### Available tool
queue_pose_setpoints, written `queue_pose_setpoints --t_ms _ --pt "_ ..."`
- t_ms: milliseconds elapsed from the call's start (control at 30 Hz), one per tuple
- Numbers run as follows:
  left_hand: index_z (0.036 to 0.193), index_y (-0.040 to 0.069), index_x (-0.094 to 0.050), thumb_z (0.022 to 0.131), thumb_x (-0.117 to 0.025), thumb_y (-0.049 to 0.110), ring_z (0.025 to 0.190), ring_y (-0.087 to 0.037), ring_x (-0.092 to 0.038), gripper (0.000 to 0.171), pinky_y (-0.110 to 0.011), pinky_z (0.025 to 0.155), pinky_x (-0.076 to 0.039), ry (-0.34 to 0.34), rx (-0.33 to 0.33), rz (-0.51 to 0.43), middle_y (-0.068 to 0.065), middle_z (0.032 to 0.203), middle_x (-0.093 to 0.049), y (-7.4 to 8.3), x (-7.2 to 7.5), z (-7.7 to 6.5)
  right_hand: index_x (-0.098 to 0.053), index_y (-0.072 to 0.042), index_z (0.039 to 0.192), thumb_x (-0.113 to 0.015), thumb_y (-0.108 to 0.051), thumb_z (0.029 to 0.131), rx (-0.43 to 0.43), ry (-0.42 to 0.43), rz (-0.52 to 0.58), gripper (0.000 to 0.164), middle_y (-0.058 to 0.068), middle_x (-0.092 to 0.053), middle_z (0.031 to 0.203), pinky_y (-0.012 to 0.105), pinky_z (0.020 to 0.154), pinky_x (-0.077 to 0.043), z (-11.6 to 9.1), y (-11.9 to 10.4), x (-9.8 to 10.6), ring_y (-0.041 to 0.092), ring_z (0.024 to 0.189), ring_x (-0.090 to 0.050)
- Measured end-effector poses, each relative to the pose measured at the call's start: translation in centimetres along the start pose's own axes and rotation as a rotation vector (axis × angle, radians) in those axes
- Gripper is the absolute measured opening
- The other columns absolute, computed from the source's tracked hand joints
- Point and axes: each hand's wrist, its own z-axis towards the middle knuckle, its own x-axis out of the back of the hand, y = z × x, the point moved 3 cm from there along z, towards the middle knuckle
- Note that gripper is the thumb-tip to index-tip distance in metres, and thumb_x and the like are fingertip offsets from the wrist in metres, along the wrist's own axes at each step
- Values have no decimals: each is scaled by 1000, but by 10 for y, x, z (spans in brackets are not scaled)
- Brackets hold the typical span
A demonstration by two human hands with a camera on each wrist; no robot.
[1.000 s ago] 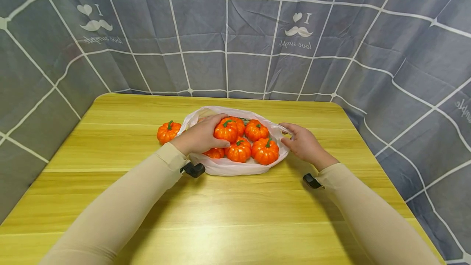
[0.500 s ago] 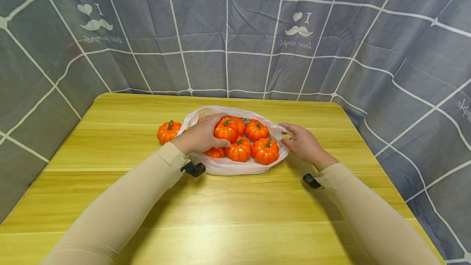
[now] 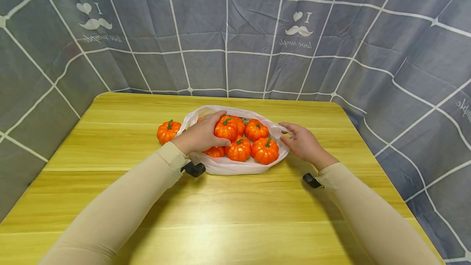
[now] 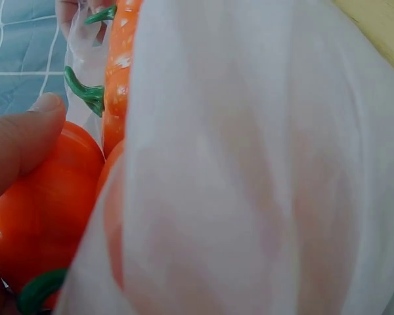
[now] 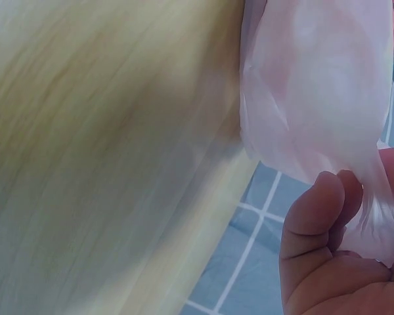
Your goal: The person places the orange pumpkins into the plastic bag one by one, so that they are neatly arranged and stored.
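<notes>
A white plastic bag [image 3: 235, 169] lies wide open at mid-table, filled with several small orange pumpkins with green stems. My left hand [image 3: 200, 135] reaches over its left rim and grips one pumpkin [image 3: 226, 128], which sits above the others. In the left wrist view the thumb [image 4: 26, 141] presses on that pumpkin [image 4: 49, 203], while bag film covers much of the picture. At the bag's right end my right hand [image 3: 306, 144] pinches the gathered plastic. The right wrist view shows its fingers [image 5: 315, 207] curled at the bunched film [image 5: 374, 220].
Outside the bag, one more pumpkin [image 3: 168, 132] stands on the wooden table [image 3: 235, 216], close by the left rim. A grey curtain [image 3: 206, 23] with white grid lines hangs behind the table and along both sides.
My left hand and the pumpkin in it have risen very slightly. The right hand and the bag have stayed put.
</notes>
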Motion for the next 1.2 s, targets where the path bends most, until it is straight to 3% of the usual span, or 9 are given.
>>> queue_pose_setpoints --t_ms 100,233,400,633,833,1033,1200 --pt "169 17 -21 88 -85 37 152 -35 -41 105 -53 124 -38 7 4 -1 -13 169 -33 -1 -1 1 -58 -8 149 -63 -20 106 14 15 7 46 22 -64 145 42 87 -55 -1 -1 0 36 115 -63" --pt "169 17 -21 88 -85 37 151 -35 -41 106 -54 124 -38 13 14 1 -14 169 -33 -1 -1 1 -58 -8 149 -56 -22 109 12 22 31 42 22 -63 145 57 110 -49 -1 -1 -1 39 130 -61" --pt "168 16 -22 87 -86 36 151 -35 -41 105 -53 124 -38 24 12 4 -13 168 -34 0 -1 2 -58 -8 149 -48 -24 113 -1 20 65 41 21 -64 145 58 115 -46 -1 1 0 38 131 -60" --pt "168 15 -22 87 -86 34 153 -36 -37 105 -53 126 -35 40 0 38 -13 169 -35 2 -1 3 -60 -8 146 -45 -25 114 8 44 69 40 19 -70 131 42 88 -54 -2 1 1 32 105 -63" --pt "168 15 -22 87 -86 34 154 -36 -36 105 -53 127 -33 46 -2 45 -13 169 -34 3 0 1 -60 -7 146 -45 -26 114 12 70 71 40 20 -70 131 38 84 -51 -2 1 3 31 101 -62" --pt "168 15 -23 87 -86 34 155 -36 -34 105 -53 127 -32 50 -7 52 -13 169 -34 3 1 -1 -60 -7 145 -45 -27 114 -1 76 109 40 21 -70 122 28 67 -49 -3 0 3 22 77 -59" --pt "168 16 -25 88 -85 37 156 -36 -32 103 -54 128 -30 58 -15 72 -12 171 -32 6 5 -6 -58 -6 146 -43 -26 114 -2 77 131 40 23 -68 132 23 62 -48 -2 0 3 16 71 -57"
